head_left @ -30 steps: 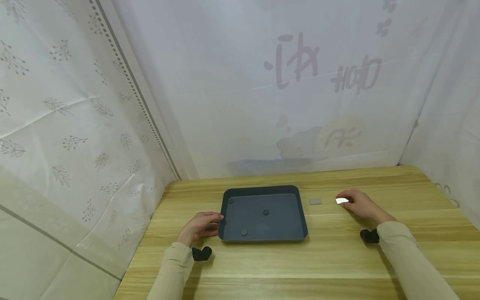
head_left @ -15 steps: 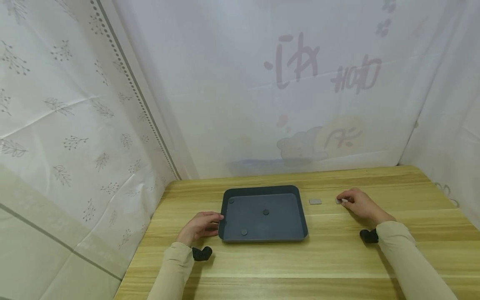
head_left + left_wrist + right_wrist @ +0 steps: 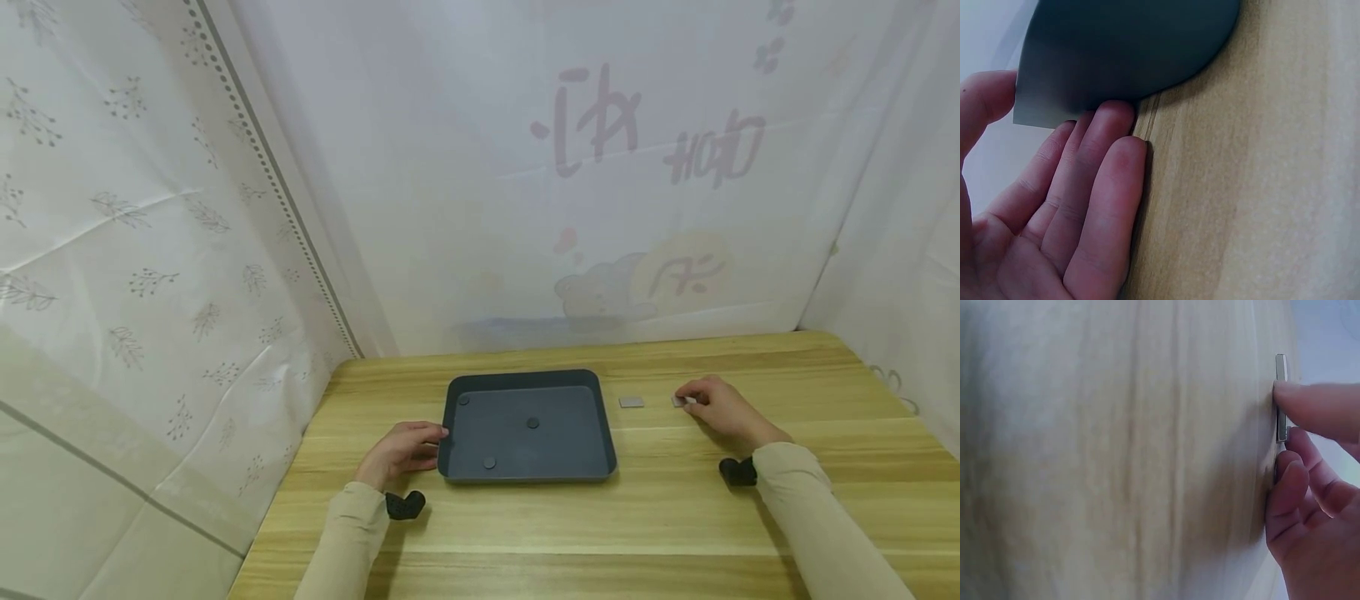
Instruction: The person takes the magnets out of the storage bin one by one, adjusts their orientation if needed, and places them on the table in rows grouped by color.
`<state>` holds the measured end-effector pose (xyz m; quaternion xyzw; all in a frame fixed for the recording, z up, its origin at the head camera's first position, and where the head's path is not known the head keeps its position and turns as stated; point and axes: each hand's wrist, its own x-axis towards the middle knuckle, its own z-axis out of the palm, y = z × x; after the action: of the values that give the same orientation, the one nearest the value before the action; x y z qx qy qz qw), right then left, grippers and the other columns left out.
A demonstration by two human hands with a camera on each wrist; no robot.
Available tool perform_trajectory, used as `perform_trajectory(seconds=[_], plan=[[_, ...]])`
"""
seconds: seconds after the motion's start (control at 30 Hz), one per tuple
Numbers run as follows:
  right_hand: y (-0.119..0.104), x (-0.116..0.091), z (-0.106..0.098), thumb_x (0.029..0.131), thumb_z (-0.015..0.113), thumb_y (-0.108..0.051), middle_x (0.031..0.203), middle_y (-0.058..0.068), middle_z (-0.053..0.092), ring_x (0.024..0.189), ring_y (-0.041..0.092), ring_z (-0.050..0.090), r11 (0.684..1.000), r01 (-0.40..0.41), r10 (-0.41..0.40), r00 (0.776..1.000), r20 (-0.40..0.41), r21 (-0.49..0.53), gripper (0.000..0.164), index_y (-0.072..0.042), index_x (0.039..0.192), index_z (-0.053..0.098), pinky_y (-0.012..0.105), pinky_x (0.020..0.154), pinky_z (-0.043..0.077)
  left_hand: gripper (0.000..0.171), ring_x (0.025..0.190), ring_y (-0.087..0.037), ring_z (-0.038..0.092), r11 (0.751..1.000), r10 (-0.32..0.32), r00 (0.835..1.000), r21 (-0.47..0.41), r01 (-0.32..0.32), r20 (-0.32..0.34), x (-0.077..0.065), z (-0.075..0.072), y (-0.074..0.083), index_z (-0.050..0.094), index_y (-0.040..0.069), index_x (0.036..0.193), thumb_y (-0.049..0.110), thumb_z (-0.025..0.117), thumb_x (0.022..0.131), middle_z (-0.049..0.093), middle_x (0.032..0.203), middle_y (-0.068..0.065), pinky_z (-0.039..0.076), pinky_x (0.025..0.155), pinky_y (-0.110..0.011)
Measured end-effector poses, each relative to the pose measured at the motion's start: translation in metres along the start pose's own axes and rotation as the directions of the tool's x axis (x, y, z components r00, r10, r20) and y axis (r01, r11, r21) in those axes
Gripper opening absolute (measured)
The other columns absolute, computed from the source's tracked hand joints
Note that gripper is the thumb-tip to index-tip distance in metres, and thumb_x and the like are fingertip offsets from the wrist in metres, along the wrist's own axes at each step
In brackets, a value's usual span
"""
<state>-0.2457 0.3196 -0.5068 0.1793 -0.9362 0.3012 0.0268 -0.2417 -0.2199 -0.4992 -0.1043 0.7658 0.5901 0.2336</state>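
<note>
My left hand [image 3: 405,450] is at the left side of a dark grey rectangular tray [image 3: 525,481]. In the left wrist view the thumb is at the tray's rim, with the other fingers against the outer wall. Three small dark round discs lie in the tray: one at the far left corner [image 3: 463,401], one near the middle [image 3: 532,423], one at the near left [image 3: 490,462]. On the right, my right hand [image 3: 723,408] holds a small, thin grey rectangular plate [image 3: 1282,419] between thumb and fingers, at the tabletop. The fingers partly hide it in the head view.
A similar flat grey plate [image 3: 632,402] lies on the wooden table [image 3: 540,533] between the tray and my right hand. Patterned pale curtains [image 3: 480,208] hang behind the table and along its sides. Each wrist carries a black camera mount [image 3: 405,505].
The plate in my right hand shone white one second ago; it now looks grey and lies flatter. My left hand and the tray stay in place.
</note>
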Motion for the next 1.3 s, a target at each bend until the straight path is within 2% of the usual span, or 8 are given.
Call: perform_trajectory(seconds=[0.17,0.4,0.5,0.63,0.97,1.13,1.3], plan=[[0.001,0.002,0.001,0.088,0.067,-0.007,0.099,0.019,0.068,0.08,0.018,0.059,0.998,-0.059,0.059,0.998,0.0,0.029,0.021,0.006,0.104,0.068,0.028,0.067,0.047,0.036,0.086,-0.016,0.066,1.0,0.0,1.0,0.001,0.0,0.002,0.0,-0.001,0.0,0.066,0.001,0.116,0.025,0.066,0.089,0.067,0.105,-0.01,0.057,0.075,-0.033],[0.001,0.004,0.0,0.09,0.065,-0.01,0.103,0.023,0.067,0.085,0.027,0.063,0.992,-0.112,0.111,0.994,0.017,0.057,0.025,0.007,0.108,0.067,0.036,0.072,0.05,0.035,0.089,-0.018,0.065,1.0,-0.001,1.0,-0.001,0.001,0.009,0.001,-0.003,-0.001,0.067,0.002,0.114,0.026,0.066,0.089,0.066,0.106,-0.01,0.057,0.076,-0.033],[-0.002,0.004,0.001,0.092,0.064,-0.013,0.106,0.023,0.067,0.088,0.029,0.064,0.989,-0.136,0.135,0.991,0.006,0.066,0.028,0.007,0.112,0.065,0.04,0.074,0.051,0.036,0.09,-0.018,0.064,1.0,0.0,1.0,-0.004,0.0,0.016,0.002,-0.005,-0.001,0.067,0.002,0.114,0.027,0.067,0.089,0.065,0.108,-0.01,0.057,0.076,-0.033],[-0.011,0.007,0.001,0.094,0.061,-0.016,0.113,0.026,0.063,0.091,0.029,0.063,0.983,-0.145,0.148,0.989,-0.022,0.109,0.034,0.007,0.119,0.061,0.038,0.073,0.051,0.036,0.089,-0.017,0.065,1.0,0.005,1.0,-0.007,-0.005,0.023,0.002,-0.006,-0.002,0.066,0.002,0.115,0.027,0.067,0.089,0.066,0.106,-0.01,0.056,0.076,-0.033],[-0.06,0.022,0.006,0.096,0.06,-0.018,0.12,0.026,0.058,0.096,0.03,0.057,0.974,-0.046,0.075,0.989,-0.124,0.223,0.038,0.004,0.127,0.056,0.027,0.07,0.051,0.036,0.084,-0.015,0.067,1.0,0.005,1.0,-0.01,-0.005,0.01,-0.001,-0.002,-0.001,0.066,0.002,0.114,0.026,0.069,0.088,0.068,0.102,-0.008,0.057,0.073,-0.031],[-0.082,0.027,0.013,0.096,0.061,-0.021,0.123,0.024,0.057,0.1,0.028,0.057,0.959,-0.022,0.061,0.99,-0.13,0.281,0.038,-0.001,0.128,0.055,0.028,0.078,0.05,0.036,0.084,-0.016,0.068,1.0,0.015,1.0,-0.012,-0.015,0.015,-0.001,-0.001,-0.001,0.067,0.001,0.113,0.026,0.07,0.087,0.068,0.101,-0.009,0.057,0.072,-0.031],[-0.099,0.029,0.024,0.096,0.061,-0.022,0.124,0.022,0.056,0.099,0.022,0.057,0.941,-0.01,0.05,0.992,-0.112,0.338,0.036,-0.004,0.128,0.055,0.029,0.077,0.051,0.035,0.085,-0.017,0.068,1.0,0.006,1.0,-0.024,-0.006,0.015,-0.002,0.0,0.0,0.067,0.001,0.113,0.025,0.069,0.087,0.068,0.103,-0.01,0.057,0.073,-0.032]])
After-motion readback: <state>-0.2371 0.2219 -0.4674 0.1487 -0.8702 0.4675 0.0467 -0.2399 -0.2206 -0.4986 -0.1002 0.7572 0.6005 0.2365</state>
